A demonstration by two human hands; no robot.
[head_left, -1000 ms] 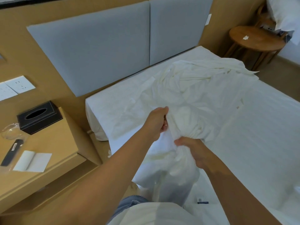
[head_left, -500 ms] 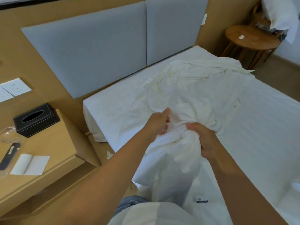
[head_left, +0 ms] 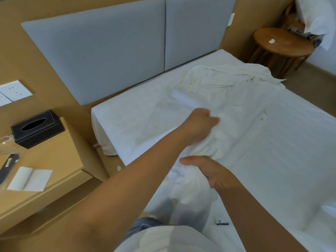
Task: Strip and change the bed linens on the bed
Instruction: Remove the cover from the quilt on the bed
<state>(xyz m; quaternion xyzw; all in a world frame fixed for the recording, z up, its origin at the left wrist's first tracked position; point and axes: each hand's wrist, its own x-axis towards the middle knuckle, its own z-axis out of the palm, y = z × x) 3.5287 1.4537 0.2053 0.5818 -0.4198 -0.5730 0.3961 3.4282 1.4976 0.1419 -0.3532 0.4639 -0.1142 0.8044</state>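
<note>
A crumpled cream sheet (head_left: 225, 88) lies across the head end of the white bed (head_left: 291, 151), bunched towards me. My right hand (head_left: 209, 171) grips a gathered bundle of that sheet at the near edge of the mattress. My left hand (head_left: 201, 122) reaches further over the bed, its fingers closed into the sheet's folds. The bundle hangs down off the bed's edge below my right hand. A grey padded headboard (head_left: 127, 51) backs the bed.
To the left stands a wooden nightstand (head_left: 60, 160) with a black tissue box (head_left: 36, 128), a folded white card (head_left: 29, 179) and a dark remote. At the far right are a round wooden table (head_left: 283, 42) and a white pillow (head_left: 316, 17). Wall sockets (head_left: 12, 91) sit left.
My left hand has moved forward over the bed, away from my right hand. My right hand has drawn back towards me with the bunched sheet.
</note>
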